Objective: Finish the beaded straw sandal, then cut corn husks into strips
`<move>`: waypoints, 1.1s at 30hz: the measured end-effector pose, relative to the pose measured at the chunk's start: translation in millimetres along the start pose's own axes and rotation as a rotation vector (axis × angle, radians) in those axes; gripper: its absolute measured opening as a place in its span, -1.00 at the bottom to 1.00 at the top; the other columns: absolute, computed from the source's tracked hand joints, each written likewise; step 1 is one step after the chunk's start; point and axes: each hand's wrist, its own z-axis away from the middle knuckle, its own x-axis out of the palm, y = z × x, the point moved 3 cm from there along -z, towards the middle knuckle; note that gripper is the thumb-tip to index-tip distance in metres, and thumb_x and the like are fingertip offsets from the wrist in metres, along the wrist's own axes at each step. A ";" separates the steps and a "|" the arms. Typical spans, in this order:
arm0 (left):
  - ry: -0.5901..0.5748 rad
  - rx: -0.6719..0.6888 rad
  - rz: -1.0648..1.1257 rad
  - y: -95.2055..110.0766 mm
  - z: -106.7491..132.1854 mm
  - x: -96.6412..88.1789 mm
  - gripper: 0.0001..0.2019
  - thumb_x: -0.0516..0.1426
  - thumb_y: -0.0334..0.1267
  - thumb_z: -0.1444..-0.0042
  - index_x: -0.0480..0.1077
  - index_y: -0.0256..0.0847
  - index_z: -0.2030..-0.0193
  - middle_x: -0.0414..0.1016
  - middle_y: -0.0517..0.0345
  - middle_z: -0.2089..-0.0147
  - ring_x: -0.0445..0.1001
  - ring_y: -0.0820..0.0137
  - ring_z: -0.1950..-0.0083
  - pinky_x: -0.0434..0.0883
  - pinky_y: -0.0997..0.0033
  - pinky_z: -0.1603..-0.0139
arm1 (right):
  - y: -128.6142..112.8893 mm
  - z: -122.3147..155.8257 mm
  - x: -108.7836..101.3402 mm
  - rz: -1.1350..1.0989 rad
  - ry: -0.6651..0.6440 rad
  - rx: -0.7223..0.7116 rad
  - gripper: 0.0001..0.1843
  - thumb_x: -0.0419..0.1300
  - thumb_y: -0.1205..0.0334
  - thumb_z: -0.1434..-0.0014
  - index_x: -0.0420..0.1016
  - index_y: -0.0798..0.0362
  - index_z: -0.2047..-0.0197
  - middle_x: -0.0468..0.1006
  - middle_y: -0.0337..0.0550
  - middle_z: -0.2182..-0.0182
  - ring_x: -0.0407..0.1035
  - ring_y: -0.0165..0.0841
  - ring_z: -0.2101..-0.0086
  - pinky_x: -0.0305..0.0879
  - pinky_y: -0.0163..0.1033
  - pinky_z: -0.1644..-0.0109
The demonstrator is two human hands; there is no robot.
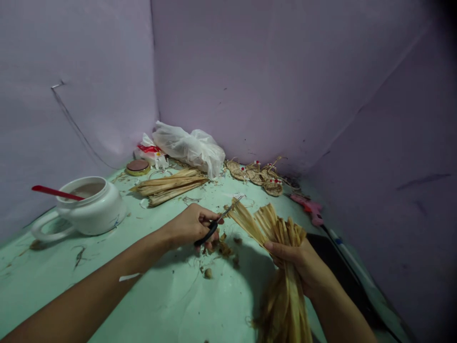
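Observation:
My left hand (193,227) is closed around the black handles of a pair of scissors (210,231). The scissor blades point up and to the right, reaching the tips of some dried leaf strips. In my right hand (300,259) is a thick bunch of tan dried leaf strips (285,231), gripped around its middle. Its upper ends fan out toward the scissors, and its long lower part hangs down toward the bottom edge of the view. Small brown leaf scraps (224,247) lie on the table between my hands.
A white mug (93,209) with a red stick stands at left. Behind lie another bundle of dried strips (171,186), a plastic bag (193,147), a round tin (137,166) and several woven ornaments (255,174). A pink glue gun (312,209) and a black flat object (335,259) are at right.

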 end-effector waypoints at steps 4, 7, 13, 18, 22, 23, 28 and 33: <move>0.005 -0.018 0.029 -3.8 -2.0 1.1 -0.72 0.09 -0.52 0.35 0.45 -0.32 0.39 0.51 -0.02 0.51 0.42 0.37 0.65 0.20 0.61 0.82 | -1.7 -0.7 -0.7 0.027 0.025 -0.009 -0.65 0.41 0.28 0.41 0.31 0.10 0.56 0.26 -0.39 0.73 0.11 -0.55 0.71 0.01 -0.41 0.67; -0.023 -0.016 0.056 -7.8 -3.8 1.9 -0.73 0.09 -0.51 0.34 0.42 -0.32 0.39 0.51 -0.02 0.52 0.42 0.38 0.64 0.20 0.62 0.82 | -2.5 -0.2 0.3 0.020 0.036 0.011 -0.65 0.40 0.28 0.40 0.27 0.09 0.59 0.24 -0.40 0.75 0.09 -0.56 0.72 -0.02 -0.41 0.68; -0.079 -0.035 0.107 -13.2 -5.2 1.9 -0.72 0.11 -0.49 0.31 0.40 -0.33 0.34 0.51 -0.05 0.50 0.43 0.39 0.63 0.18 0.65 0.81 | -2.0 0.6 -0.5 0.013 0.027 0.034 -0.65 0.40 0.28 0.40 0.26 0.10 0.61 0.25 -0.39 0.74 0.09 -0.57 0.71 -0.03 -0.42 0.67; -0.101 -0.056 0.047 -13.2 -5.2 2.2 -0.71 0.16 -0.47 0.32 0.41 -0.36 0.33 0.51 -0.06 0.48 0.45 0.36 0.59 0.25 0.60 0.76 | 1.2 -0.3 -1.3 0.040 -0.003 0.014 -0.66 0.39 0.28 0.38 0.28 0.10 0.58 0.25 -0.39 0.72 0.09 -0.55 0.69 -0.02 -0.41 0.64; -0.069 -0.060 0.038 -14.5 -7.1 0.5 -0.70 0.13 -0.53 0.36 0.42 -0.35 0.35 0.50 -0.01 0.51 0.44 0.37 0.60 0.24 0.59 0.76 | 5.2 -0.7 -1.2 0.056 -0.026 0.058 -0.66 0.39 0.28 0.38 0.36 0.12 0.50 0.34 -0.34 0.66 0.17 -0.51 0.66 0.06 -0.39 0.61; -0.071 -0.059 0.038 -15.0 -7.7 0.4 -0.69 0.12 -0.54 0.36 0.42 -0.35 0.35 0.50 0.00 0.51 0.44 0.37 0.60 0.25 0.58 0.76 | 5.6 -0.6 -1.1 0.051 -0.034 0.072 -0.65 0.39 0.28 0.38 0.38 0.12 0.47 0.36 -0.32 0.65 0.19 -0.50 0.65 0.08 -0.38 0.59; -0.096 -0.106 0.048 -16.0 -8.3 1.5 -0.66 0.10 -0.54 0.35 0.37 -0.36 0.30 0.50 0.03 0.50 0.45 0.38 0.59 0.23 0.61 0.76 | 1.9 0.4 0.2 0.023 -0.034 0.062 -0.65 0.41 0.30 0.41 0.31 0.11 0.56 0.27 -0.39 0.73 0.10 -0.57 0.70 -0.01 -0.43 0.66; 0.017 -0.046 0.016 -6.5 -9.4 -12.8 -0.64 0.17 -0.44 0.30 0.34 -0.34 0.24 0.52 0.03 0.46 0.42 0.44 0.61 0.21 0.61 0.76 | 0.1 -2.5 -2.5 0.001 0.014 0.071 -0.63 0.42 0.24 0.42 0.31 0.12 0.57 0.26 -0.37 0.75 0.08 -0.58 0.72 -0.03 -0.44 0.68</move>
